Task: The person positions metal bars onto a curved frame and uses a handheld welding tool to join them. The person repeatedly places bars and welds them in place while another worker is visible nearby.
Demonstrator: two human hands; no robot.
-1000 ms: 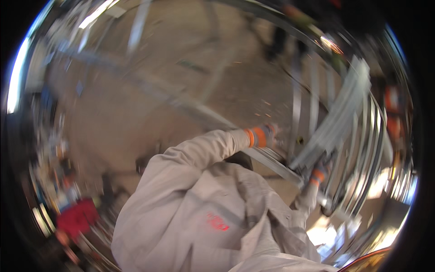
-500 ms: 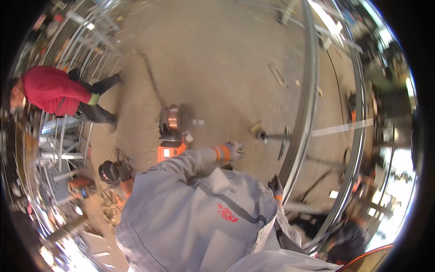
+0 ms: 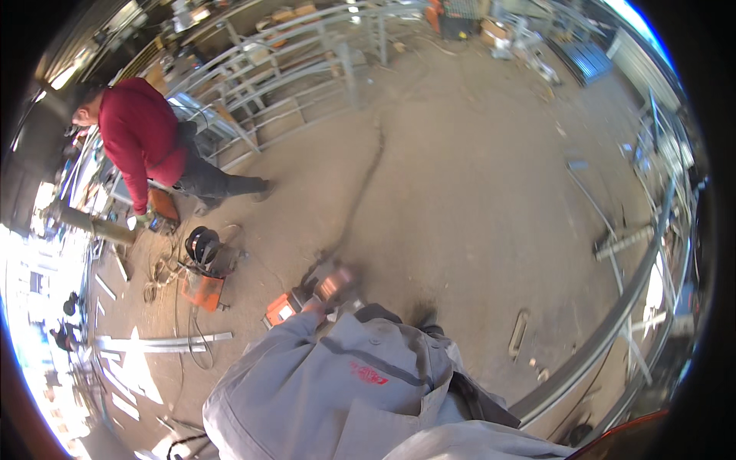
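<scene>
I'm seeing a long steel tube point(image 3: 590, 356) right of the orange wire feeder point(image 3: 281, 309) and, left of it, a co-worker point(image 3: 142, 130) now reaching down. The copper wire spool point(image 3: 333, 285) is sitting at the feeder's right. The left hand point(image 3: 313, 305), earlier clear, is overlapping the feeder; I can't tell its grip. The right hand is no longer showing.

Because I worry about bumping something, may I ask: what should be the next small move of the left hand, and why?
Probably hold the left hand still and check its clearance: its grey fabric sleeve ends, in this view, right by the orange boxy machine and the round copper-coloured spool, and blur hides whether anything touches.
</scene>
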